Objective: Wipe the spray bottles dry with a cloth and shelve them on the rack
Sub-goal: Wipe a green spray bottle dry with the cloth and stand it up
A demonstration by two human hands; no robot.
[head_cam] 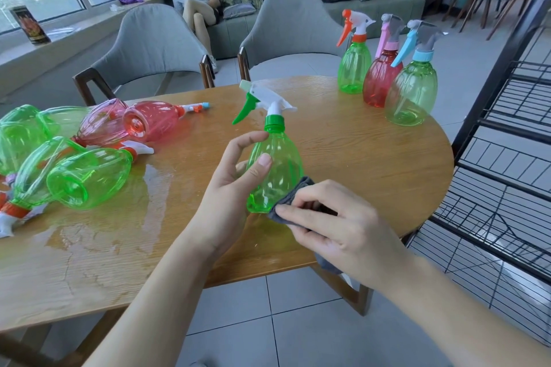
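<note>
A green spray bottle [275, 170] is held upright above the wooden table [372, 158] by the left hand [229, 185], whose thumb and fingers are curled round its body, the forearm reaching in from the lower left. A grey cloth [293, 198] is pinched in the right hand [337, 226] and pressed against the bottle's lower right side, near the base; more of the cloth hangs below the palm. The bottle is seen to be empty, with a white head and green trigger.

Three bottles are stood upright together at the table's far right edge: a green one with an orange trigger [354, 68], a red one [380, 80] and a pale green one with a blue trigger [413, 92]. No liquid can be seen in them. A heap of green and pink bottles [89, 176] is laid on its sides at the left, beside a wet patch [98, 235]. A black wire rack [507, 188] is stood to the right of the table.
</note>
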